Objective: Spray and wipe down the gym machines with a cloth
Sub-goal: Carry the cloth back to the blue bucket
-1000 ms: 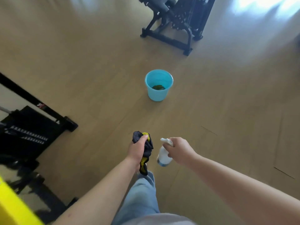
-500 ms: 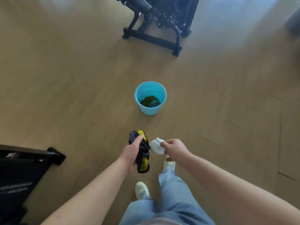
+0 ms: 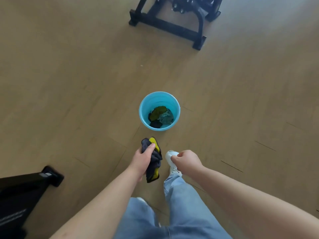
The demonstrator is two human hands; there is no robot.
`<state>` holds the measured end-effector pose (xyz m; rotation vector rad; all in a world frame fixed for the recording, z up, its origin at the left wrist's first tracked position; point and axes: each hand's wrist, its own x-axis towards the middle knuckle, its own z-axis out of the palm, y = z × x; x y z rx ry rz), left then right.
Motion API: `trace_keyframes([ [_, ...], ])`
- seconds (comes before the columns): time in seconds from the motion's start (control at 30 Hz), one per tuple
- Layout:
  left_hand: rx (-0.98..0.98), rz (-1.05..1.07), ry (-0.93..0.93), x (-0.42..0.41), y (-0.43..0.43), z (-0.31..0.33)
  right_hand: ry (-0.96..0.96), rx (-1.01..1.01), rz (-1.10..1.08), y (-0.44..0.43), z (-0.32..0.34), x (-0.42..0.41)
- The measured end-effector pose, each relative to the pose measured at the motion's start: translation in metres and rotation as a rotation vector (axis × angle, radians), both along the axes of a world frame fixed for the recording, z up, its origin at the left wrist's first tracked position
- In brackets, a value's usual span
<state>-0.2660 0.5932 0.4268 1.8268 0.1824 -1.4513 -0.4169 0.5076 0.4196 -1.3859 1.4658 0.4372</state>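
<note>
While the cloth (image 3: pixel 153 158), a dark rag with yellow patches, hung bunched in the left hand (image 3: pixel 142 161), whose fingers and thumb were clenched round it, the right hand (image 3: pixel 187 160) was curled round a small white thing at its fingertips. This was probably the spray bottle (image 3: pixel 169 155), though the hand hid most of it and it was hard to part from the white shoe (image 3: pixel 175 170) just below. Both hands were held low in front of the person's jeans (image 3: pixel 181 204), over open floor and touching no machine. Just ahead stood a blue bucket (image 3: pixel 144 104) with several crumpled cloths (image 3: pixel 160 116) in its bottom, which suggested that some wiping had been done, though no frame showed a cleaned surface. One black gym machine (image 3: pixel 172 26) stood well beyond the bucket, only its base in view, and another black frame (image 3: pixel 25 190) lay at the lower left. Neither was being sprayed or wiped, so the task seemed to sit between machines, with spraying and wiping left to do on whichever came next. The floor (image 3: pixel 69 83) was tan wood-look planking with faint seams, lit more brightly toward the upper right.
</note>
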Motion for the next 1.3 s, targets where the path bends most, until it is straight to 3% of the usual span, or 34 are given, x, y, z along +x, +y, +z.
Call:
trace_keyframes([
  [0.23,0.075,-0.08,-0.024,0.024,-0.082,-0.089,0.079,-0.007,0.076,-0.056,-0.083,0.016],
  [0.47,0.163,-0.2,-0.049,0.039,-0.104,-0.23,0.118,0.031,0.02,-0.065,-0.245,0.033],
  [0.63,0.131,-0.483,-0.269,0.048,-0.1,-0.318,0.224,0.068,0.083,-0.059,-0.364,0.036],
  [0.77,0.103,-0.604,-0.264,0.052,-0.101,-0.367,0.254,0.168,0.083,-0.075,-0.424,0.041],
  [0.87,0.116,-0.598,-0.234,0.056,-0.106,-0.392,0.245,0.265,0.107,-0.081,-0.45,0.042],
  [1.03,0.113,-0.606,-0.196,0.067,-0.113,-0.404,0.267,0.123,-0.074,-0.075,-0.471,0.038],
  [1.13,0.092,-0.604,-0.217,0.073,-0.117,-0.399,0.259,0.13,-0.109,-0.078,-0.459,0.04],
  [1.2,0.072,-0.592,-0.219,0.076,-0.119,-0.394,0.241,0.031,-0.125,-0.08,-0.441,0.044],
  [1.3,0.02,-0.578,-0.193,0.078,-0.126,-0.376,0.018,-0.159,-0.223,-0.086,-0.405,0.059],
])
